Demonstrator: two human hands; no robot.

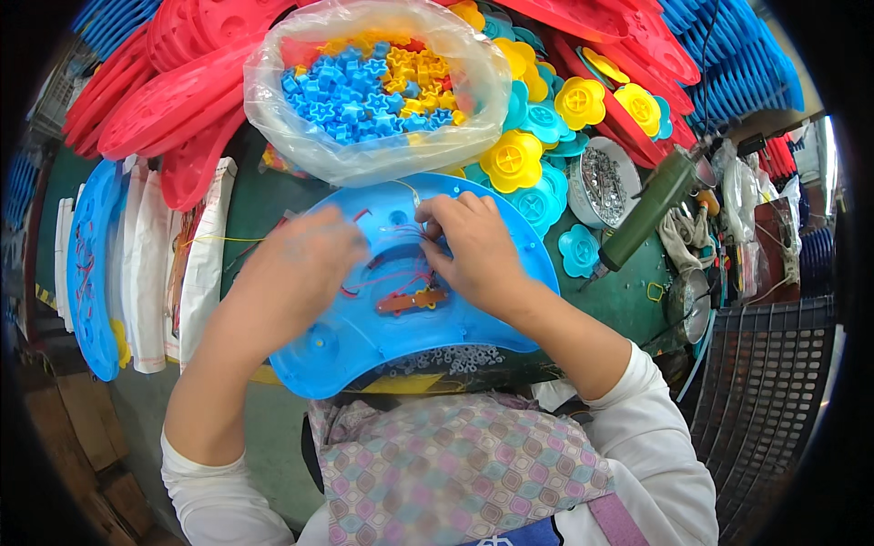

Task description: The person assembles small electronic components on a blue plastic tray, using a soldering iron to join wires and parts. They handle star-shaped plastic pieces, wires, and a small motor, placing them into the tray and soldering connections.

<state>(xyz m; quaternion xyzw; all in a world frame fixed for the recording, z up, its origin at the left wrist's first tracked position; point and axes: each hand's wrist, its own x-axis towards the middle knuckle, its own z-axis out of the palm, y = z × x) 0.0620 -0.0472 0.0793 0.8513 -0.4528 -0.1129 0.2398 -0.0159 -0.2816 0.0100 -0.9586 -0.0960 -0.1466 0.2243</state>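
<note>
A blue curved plastic shell (364, 355) lies hollow side up in front of me, with red and pale thin wires (411, 278) inside it. A small brown circuit board (411, 300) rests in the shell's near middle. Over its left part is my left hand (309, 264), smeared by motion, so its fingers and anything in them cannot be made out. My right hand (475, 244) is over the shell's right part, thumb and fingers drawn together at the thin wires. A pale wire end (415, 195) sticks up beside its fingertips.
Behind the shell stands a clear plastic bag (273, 100) of blue and yellow star pieces (364, 96). Yellow flower-shaped parts (512, 161), a white bowl of screws (603, 182) and a hanging green electric screwdriver (651, 209) are at right. Red shells (173, 109) pile up at far left.
</note>
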